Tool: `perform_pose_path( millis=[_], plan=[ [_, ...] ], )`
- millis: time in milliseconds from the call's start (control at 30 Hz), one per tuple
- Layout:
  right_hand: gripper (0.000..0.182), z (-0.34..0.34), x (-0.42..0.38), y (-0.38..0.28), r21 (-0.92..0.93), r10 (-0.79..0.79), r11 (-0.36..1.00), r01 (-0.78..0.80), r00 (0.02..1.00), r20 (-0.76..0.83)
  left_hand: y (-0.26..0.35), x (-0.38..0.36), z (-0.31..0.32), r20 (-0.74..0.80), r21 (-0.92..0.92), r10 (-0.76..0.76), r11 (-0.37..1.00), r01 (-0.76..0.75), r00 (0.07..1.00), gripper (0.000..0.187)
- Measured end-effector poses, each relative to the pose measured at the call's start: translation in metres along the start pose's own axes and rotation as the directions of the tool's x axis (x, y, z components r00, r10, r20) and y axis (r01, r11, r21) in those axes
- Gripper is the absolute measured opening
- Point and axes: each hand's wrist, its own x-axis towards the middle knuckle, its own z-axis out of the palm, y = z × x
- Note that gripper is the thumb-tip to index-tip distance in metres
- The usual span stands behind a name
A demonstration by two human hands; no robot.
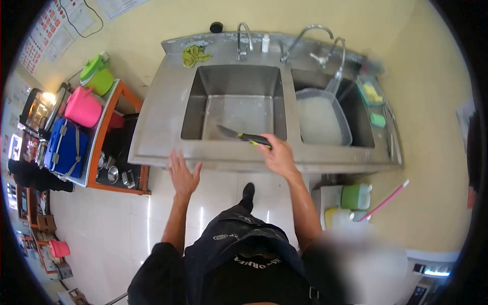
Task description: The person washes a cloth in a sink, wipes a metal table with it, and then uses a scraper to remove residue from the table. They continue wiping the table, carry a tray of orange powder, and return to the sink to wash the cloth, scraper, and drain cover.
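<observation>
My right hand [280, 157] is closed around the black and yellow handle of a scraper [254, 139]. Its grey blade, slightly blurred, points left over the front part of the left sink basin [239, 112]. At the counter's front edge, my left hand [183, 174] is open with fingers spread and nothing in it. The left basin's metal floor looks wet. In the right basin [363, 122] sits a translucent tub [345, 124] of cloudy water, below a spray faucet [335, 76].
A green cloth [194, 56] and a white bottle [265, 43] lie along the back ledge. Sponges [377, 120] sit at the right. To the left, a rack [101, 137] carries a blue cooler [66, 147] and a pink bucket [83, 108]. Under the sink's right end stands a green jug [356, 196].
</observation>
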Motion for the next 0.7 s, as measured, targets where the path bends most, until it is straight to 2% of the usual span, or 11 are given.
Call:
perform_pose_path(
  millis=[33, 67, 167, 233, 300, 333, 367, 433, 533, 633, 700],
  plan=[
    [0.027, -0.02, 0.022, 0.009, -0.102, 0.057, 0.993, -0.058, 0.998, -0.015, -0.008, 0.0, 0.021, 0.122, 0.059, -0.19, 0.981, 0.184, 0.974, 0.08],
    [0.027, -0.04, 0.044, 0.019, -0.204, 0.113, 0.972, -0.119, 0.993, -0.038, -0.008, 0.002, 0.038, 0.235, 0.138, -0.372, 0.927, 0.348, 0.898, 0.083],
    [0.027, -0.098, 0.12, 0.063, -0.325, 0.016, 0.943, -0.075, 0.983, -0.181, 0.028, 0.044, 0.074, 0.222, 0.253, -0.431, 0.892, 0.375, 0.875, 0.083],
    [0.028, -0.129, 0.184, 0.081, -0.441, -0.066, 0.897, -0.036, 0.975, -0.214, 0.082, 0.069, 0.102, 0.292, 0.325, -0.37, 0.906, 0.272, 0.882, 0.079],
    [0.027, -0.145, 0.269, 0.104, -0.59, -0.203, 0.805, 0.064, 0.964, -0.173, 0.134, 0.096, 0.132, 0.568, 0.098, -0.073, 0.995, 0.021, 0.82, 0.071],
    [0.027, -0.147, 0.309, 0.117, -0.657, -0.249, 0.746, 0.107, 0.96, -0.126, 0.158, 0.109, 0.146, 0.639, -0.065, 0.027, 0.998, 0.019, 0.769, 0.071],
    [0.027, -0.148, 0.35, 0.129, -0.714, -0.26, 0.688, 0.127, 0.962, -0.079, 0.179, 0.127, 0.16, 0.686, -0.222, 0.132, 0.975, 0.032, 0.716, 0.072],
    [0.026, -0.147, 0.429, 0.137, -0.797, -0.224, 0.587, 0.143, 0.975, 0.011, 0.189, 0.145, 0.228, 0.794, -0.508, 0.256, 0.778, 0.37, 0.552, 0.073],
    [0.023, -0.139, 0.529, 0.15, -0.847, -0.125, 0.49, 0.204, 0.979, 0.163, 0.204, 0.171, 0.209, 0.799, -0.402, 0.165, 0.861, 0.31, 0.578, 0.073],
    [0.027, -0.122, 0.587, 0.175, -0.872, 0.007, 0.418, 0.254, 0.959, 0.283, 0.179, 0.167, 0.213, 0.807, -0.386, 0.065, 0.811, 0.44, 0.588, 0.07],
    [0.032, -0.109, 0.613, 0.199, -0.852, 0.023, 0.475, 0.222, 0.964, 0.264, 0.156, 0.169, 0.217, 0.869, -0.241, 0.012, 0.883, 0.403, 0.494, 0.07]
  ],
)
